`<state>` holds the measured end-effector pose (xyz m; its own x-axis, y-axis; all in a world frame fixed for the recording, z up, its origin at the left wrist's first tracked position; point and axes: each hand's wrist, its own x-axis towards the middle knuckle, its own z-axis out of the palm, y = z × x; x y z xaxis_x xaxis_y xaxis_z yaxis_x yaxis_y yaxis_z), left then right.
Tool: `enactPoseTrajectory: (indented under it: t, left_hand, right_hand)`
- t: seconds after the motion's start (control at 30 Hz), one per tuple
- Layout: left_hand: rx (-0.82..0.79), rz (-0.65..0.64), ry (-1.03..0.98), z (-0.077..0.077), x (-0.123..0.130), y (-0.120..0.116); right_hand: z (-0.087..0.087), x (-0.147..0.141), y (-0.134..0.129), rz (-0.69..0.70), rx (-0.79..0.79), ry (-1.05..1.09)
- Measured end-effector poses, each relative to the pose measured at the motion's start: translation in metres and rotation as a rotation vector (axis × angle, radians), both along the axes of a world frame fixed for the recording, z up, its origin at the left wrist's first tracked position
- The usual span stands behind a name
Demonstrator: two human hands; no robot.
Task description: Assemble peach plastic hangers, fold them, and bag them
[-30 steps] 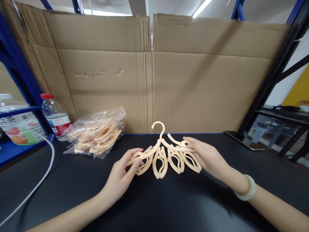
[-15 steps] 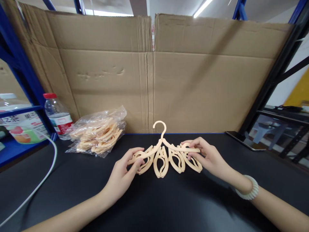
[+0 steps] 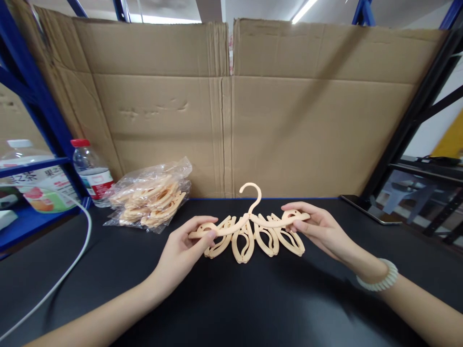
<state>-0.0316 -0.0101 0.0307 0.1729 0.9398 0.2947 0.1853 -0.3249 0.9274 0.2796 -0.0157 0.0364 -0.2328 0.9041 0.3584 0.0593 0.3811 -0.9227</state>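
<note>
A cream folding clothes hanger (image 3: 241,224) is spread wide between my two hands, its hook up. My left hand (image 3: 186,245) pinches the left arm's end, thumb in front. The right arm's end is gripped by my right hand (image 3: 321,230), which wears a pale beaded bracelet (image 3: 379,278) at the wrist. Behind and below the held hanger, several folded hangers (image 3: 243,248) lie fanned out on the black table (image 3: 231,303). The held hanger partly covers their upper ends.
At the back left sits a clear plastic bag (image 3: 152,195) of folded hangers, beside a red-capped bottle (image 3: 93,171). A white cable (image 3: 77,250) curves over the table's left side. Cardboard (image 3: 162,115) walls the back. A flat dark device (image 3: 372,212) lies at the right rear.
The hanger has tilted, with its right end and hook shifted right and the right end raised. My right hand has moved slightly right with it. The folded hangers stay in place.
</note>
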Motion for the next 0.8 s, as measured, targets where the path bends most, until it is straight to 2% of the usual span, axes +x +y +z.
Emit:
enactPoseTrajectory:
  t: [0.2, 0.33, 0.43, 0.53, 0.67, 0.8]
  left_hand:
    - [-0.112, 0.028, -0.171, 0.010, 0.005, -0.005]
    - [-0.187, 0.027, -0.368, 0.011, 0.008, -0.007]
    - [-0.212, 0.039, -0.441, 0.011, 0.010, -0.010]
    - [-0.252, 0.006, -0.439, 0.009, 0.012, -0.014]
    - [-0.308, -0.086, -0.320, 0.003, 0.017, -0.021]
    - [-0.367, -0.156, -0.236, -0.002, 0.024, -0.029]
  right_hand:
    - [0.001, -0.006, -0.006, 0.060, -0.115, 0.229]
    - [0.002, -0.010, -0.009, 0.035, -0.167, 0.357]
    - [0.003, -0.014, -0.009, 0.010, -0.172, 0.417]
    - [0.000, -0.018, -0.009, -0.010, -0.177, 0.436]
    - [-0.009, -0.027, -0.012, -0.004, -0.225, 0.401]
    - [-0.014, -0.037, -0.021, 0.098, -0.205, 0.200]
